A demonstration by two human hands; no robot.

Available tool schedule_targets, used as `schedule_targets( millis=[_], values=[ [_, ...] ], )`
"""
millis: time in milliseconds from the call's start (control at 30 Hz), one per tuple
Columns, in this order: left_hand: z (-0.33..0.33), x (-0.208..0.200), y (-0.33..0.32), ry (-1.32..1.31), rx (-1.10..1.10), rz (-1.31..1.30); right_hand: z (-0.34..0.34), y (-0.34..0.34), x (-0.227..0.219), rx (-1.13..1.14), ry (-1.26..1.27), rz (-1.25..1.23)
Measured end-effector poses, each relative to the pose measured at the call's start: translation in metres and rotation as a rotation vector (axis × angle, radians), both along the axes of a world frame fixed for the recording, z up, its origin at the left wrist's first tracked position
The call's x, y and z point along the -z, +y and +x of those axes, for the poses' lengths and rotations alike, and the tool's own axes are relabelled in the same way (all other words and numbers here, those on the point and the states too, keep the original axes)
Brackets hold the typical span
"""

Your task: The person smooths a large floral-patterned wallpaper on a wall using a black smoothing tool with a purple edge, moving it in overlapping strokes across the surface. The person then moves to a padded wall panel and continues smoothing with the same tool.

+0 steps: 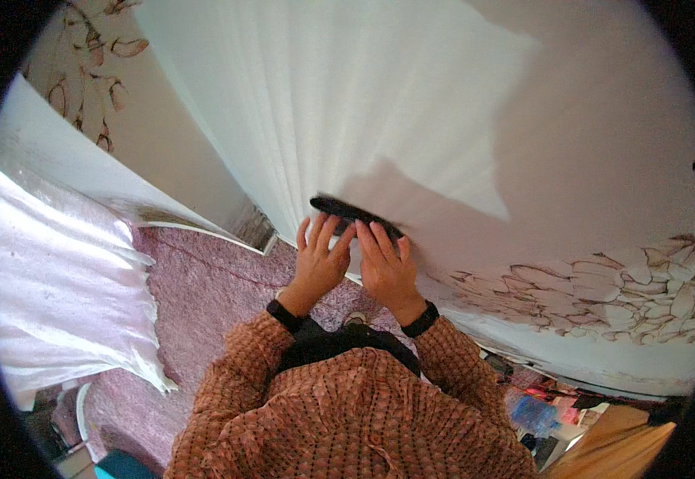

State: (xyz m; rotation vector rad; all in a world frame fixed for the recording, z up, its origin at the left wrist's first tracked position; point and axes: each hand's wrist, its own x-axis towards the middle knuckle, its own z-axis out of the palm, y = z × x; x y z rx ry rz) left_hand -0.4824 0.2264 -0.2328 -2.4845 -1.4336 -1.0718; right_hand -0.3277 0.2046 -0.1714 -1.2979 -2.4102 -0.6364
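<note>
A long, flat black tool with a rounded end (361,212) lies tilted against a white sheet with soft folds (283,96), its far-left end higher. My left hand (321,255) grips its lower edge near the left half, fingertips on the black surface. Close beside it, my right hand (386,267) holds the right half, its fingers pointing away from me. The two thumbs come near each other. The underside of the tool, and whether it has bristles, cannot be made out. Both wrists wear black bands.
Brown sketched petals (603,279) mark the white surface on the right, and similar drawings (96,88) the upper left. A white curtain (60,295) hangs at left above a mauve carpet (196,295). Mixed colourful items (539,411) lie at lower right.
</note>
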Motion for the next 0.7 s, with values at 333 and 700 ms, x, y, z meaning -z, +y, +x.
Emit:
schedule_targets(
  millis=[333, 700],
  values=[
    [-0.020, 0.026, 0.004, -0.012, 0.011, -0.126, -0.016, 0.015, 0.028, -0.075, -0.095, -0.052],
    [-0.022, -0.017, 0.022, -0.170, -0.011, -0.036, -0.034, 0.022, -0.006, 0.079, -0.010, 0.067]
  ],
)
